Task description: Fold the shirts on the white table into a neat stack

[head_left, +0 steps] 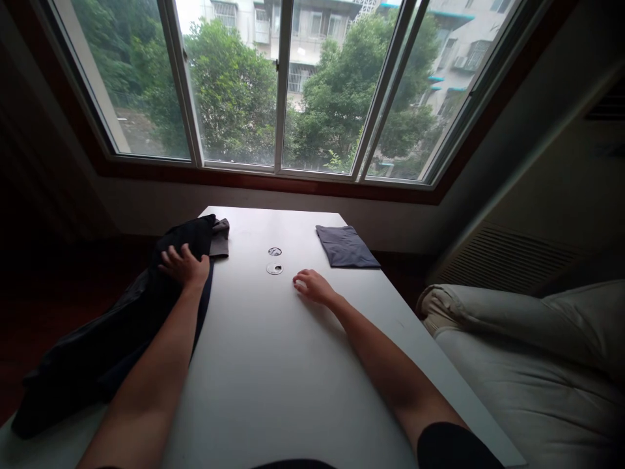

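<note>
My left hand point(185, 266) rests on a heap of dark clothes point(131, 306) along the table's left side, its fingers spread over the black cloth. A grey-brown piece of fabric point(221, 238) pokes out of the heap's far right edge. My right hand point(315, 286) is low over the middle of the white table point(288, 365), holding nothing, with its fingers loosely bent and somewhat apart. Beyond it, near the right edge, lies a flat, folded dark grey garment point(347, 247).
Two round cable-hole fittings point(275, 268) sit in the tabletop between my hands. A pale padded sofa point(527, 365) stands against the right side. Past the far end is a wall with a wide window point(278, 85). Some of the dark clothes hang over the left edge.
</note>
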Demonstrator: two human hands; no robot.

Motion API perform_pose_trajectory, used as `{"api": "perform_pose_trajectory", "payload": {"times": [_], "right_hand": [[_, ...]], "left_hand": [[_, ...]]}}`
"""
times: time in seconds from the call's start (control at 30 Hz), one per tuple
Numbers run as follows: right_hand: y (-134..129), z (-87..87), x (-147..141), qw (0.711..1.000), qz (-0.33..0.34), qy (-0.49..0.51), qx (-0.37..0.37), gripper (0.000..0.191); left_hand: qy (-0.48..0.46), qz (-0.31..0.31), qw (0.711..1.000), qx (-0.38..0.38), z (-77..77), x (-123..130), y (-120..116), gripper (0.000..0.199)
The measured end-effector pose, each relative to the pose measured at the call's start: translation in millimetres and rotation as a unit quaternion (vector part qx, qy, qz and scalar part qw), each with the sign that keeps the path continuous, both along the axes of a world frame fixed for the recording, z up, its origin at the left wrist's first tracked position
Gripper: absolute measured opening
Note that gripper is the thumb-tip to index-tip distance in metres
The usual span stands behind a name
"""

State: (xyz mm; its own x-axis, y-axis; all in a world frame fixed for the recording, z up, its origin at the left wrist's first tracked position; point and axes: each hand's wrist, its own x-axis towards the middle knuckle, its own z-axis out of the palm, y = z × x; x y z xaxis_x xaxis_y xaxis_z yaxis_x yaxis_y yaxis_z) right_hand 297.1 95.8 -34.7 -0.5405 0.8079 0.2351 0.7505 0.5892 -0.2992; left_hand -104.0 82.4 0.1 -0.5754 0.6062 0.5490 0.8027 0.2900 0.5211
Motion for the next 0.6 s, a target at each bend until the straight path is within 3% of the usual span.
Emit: {"api": "perform_pose_trajectory", "payload": {"times": [0.1,0.27,0.37,0.5,0.6], "right_hand": [[-4.5,-6.6,-7.9,0.999,-0.01,0.003,0.034,0.028],[3.3,-14.9,-1.8,0.999,-0.011,0.047,0.026,0.021],[8.0,-18.0,2.2,0.998,-0.007,0.066,0.017,0.021],[10.5,-21.4,2.4,0.996,-0.004,0.084,0.015,0.024],[11.3,-23.3,2.4,0.995,-0.004,0.104,0.011,0.03]], "left_hand": [[-0.035,0.037,0.998,-0.035,-8.0,-30.9,-4.2,0.073],[-0.068,0.041,0.996,-0.029,-9.0,-41.2,0.0,0.033],[-0.099,0.032,0.994,-0.01,-3.3,-38.3,0.8,0.027],[-0.157,-0.001,0.987,0.042,21.7,-26.7,0.3,0.023],[-0.215,-0.104,0.962,0.132,53.7,-10.0,0.3,0.019]]}}
